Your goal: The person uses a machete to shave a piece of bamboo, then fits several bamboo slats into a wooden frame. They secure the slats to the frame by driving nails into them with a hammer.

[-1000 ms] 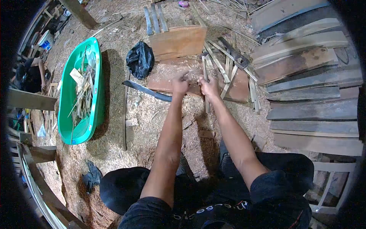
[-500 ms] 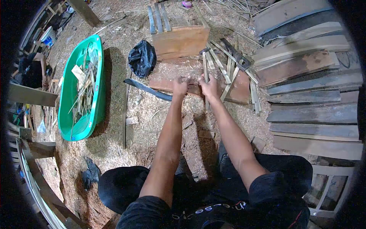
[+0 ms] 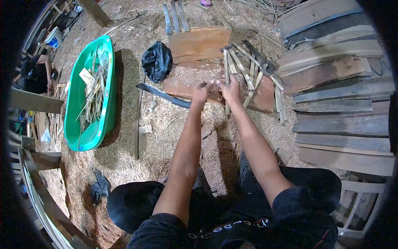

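My right hand [image 3: 231, 89] is closed around the wooden handle of a hammer [image 3: 226, 64]. The hammer stands nearly upright in the picture, its dark metal head at the far end. Beside it, my left hand [image 3: 201, 91] is closed, with thumb and fingers pinched together; whatever they hold is too small to make out. Both hands are above a reddish-brown board [image 3: 182, 85] sprinkled with shavings. A long curved dark blade [image 3: 159, 93] lies just left of my left hand. Behind the board, a wooden panel [image 3: 199, 43] has narrow slats [image 3: 175, 18] at its far edge.
A green tub [image 3: 110, 83] of wood scraps stands at left, near a black plastic bag [image 3: 157, 61]. Thin wood strips [image 3: 242, 68] and a dark tool [image 3: 259, 58] lie right of the hammer. Weathered planks [image 3: 340, 122] line the right side. Another person [image 3: 35, 74] is at far left.
The view has shifted slightly, so surroundings appear a little to the right. My left fingers have changed pose slightly near the right hand. The hammer stays in my right hand.
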`<state>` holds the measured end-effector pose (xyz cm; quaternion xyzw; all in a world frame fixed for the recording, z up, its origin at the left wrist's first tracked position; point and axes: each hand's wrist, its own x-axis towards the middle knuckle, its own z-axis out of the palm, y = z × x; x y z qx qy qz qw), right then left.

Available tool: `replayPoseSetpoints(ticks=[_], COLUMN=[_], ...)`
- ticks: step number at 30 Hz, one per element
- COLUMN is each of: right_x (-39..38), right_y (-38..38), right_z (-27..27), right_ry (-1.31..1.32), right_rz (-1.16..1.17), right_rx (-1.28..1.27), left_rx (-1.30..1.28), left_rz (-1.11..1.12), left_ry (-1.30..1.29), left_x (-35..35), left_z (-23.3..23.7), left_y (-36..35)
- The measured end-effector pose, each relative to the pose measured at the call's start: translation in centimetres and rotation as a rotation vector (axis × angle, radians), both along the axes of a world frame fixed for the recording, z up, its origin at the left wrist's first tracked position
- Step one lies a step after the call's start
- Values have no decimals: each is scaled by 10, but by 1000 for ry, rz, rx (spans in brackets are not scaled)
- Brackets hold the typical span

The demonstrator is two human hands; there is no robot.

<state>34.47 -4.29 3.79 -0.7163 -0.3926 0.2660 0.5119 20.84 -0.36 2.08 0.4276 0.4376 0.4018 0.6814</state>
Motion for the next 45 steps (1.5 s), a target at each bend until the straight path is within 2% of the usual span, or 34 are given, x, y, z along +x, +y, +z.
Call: replayPoseSetpoints(ticks=[2,5,7,8,11,13,14,15,16,18,22,25,27,31,34,37,40,43,45], right_x=[2,4,4,2,-4,-20,-31,-35,-38,-49,-62,-60,-62,-62,-70,-74,-71,-72,-70], right_y=[-2,-2,-3,-4,-6,-19,-32,-33,-33,-42,-53,-59,-62,-63,-66,-72,-73,-72,-74], right_z=[1,13,15,16,7,12,63,46,26,19,17,24,37,44,41,39,43,56,50], right_ry=[-43,-104,-80,-153,-326,-388,-47,-97,-144,-253,-322,-332,-276,-293,-269,-230,-307,-259,-326], right_rz=[15,70,118,112,122,157,278,285,292,329,369,451,442,471,406,357,376,380,412], right_rx=[1,7,9,48,126,124,-201,-192,-183,-86,265,11,-15,-127,116,5,-265,-176,-156], left_rx=[151,229,284,311,266,454,550,654,563,379,536,592,576,541,548,557,524,534,563], left_rz=[-56,-155,-158,-159,41,237,336,340,356,381,379,450,460,431,438,448,454,452,449], left_ry=[68,264,363,413,382,456,492,690,666,620,761,707,625,688,722,749,721,737,766], left_x=[-2,-7,-7,-7,-14,-20,-24,-33,-35,-41,-49,-46,-45,-48,-47,-47,-44,-48,-47], left_z=[-2,34,22,15,30,15,1,-18,-17,-20,-33,-27,-16,-27,-38,-35,-31,-37,-39], left_y=[2,-3,3,5,1,9,16,25,26,25,26,19,14,17,21,19,18,19,20])
